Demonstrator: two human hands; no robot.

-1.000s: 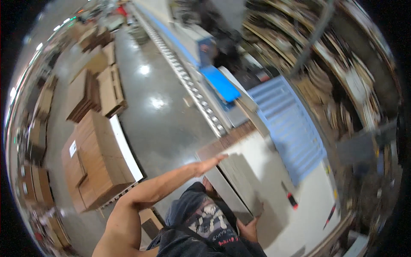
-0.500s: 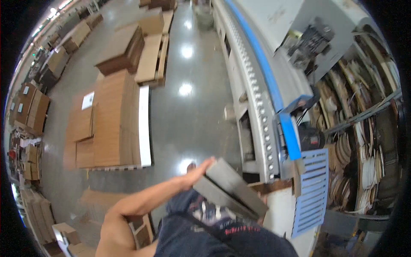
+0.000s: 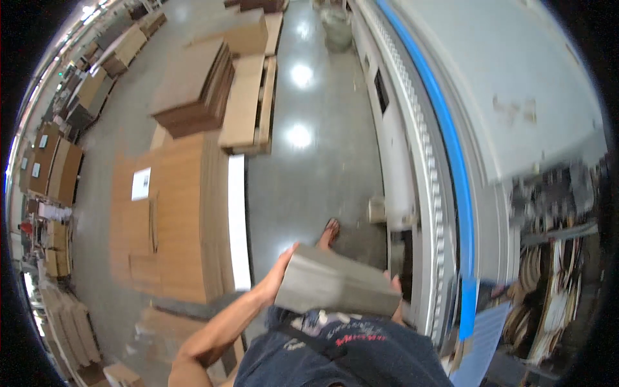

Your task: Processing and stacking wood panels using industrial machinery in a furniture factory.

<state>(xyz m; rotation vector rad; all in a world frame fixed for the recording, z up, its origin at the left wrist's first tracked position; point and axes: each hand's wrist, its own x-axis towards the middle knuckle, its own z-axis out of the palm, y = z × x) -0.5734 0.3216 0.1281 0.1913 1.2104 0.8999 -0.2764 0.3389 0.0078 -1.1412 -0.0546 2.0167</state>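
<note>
A stack of grey boards (image 3: pixel 335 285) lies across the front of my body, close to my dark shirt. At its left end my left hand (image 3: pixel 278 274) is closed around the edge. My right hand (image 3: pixel 395 290) grips the opposite end, mostly hidden behind the boards, with only some fingers showing. The boards look long, narrow and flat-sided; motion blur hides how many there are.
A long machine with a blue strip (image 3: pixel 451 142) runs along my right. Stacked wood-coloured panels (image 3: pixel 174 226) stand on my left, with a brown panel stack (image 3: pixel 193 87) beyond. A grey floor aisle (image 3: pixel 303 174) lies between. Edging rolls (image 3: pixel 548 290) hang on the right.
I have moved forward along the machine, so panels and machine sit lower in view. The boards have swung from a steep slant to nearly level, still in both hands. A foot now shows.
</note>
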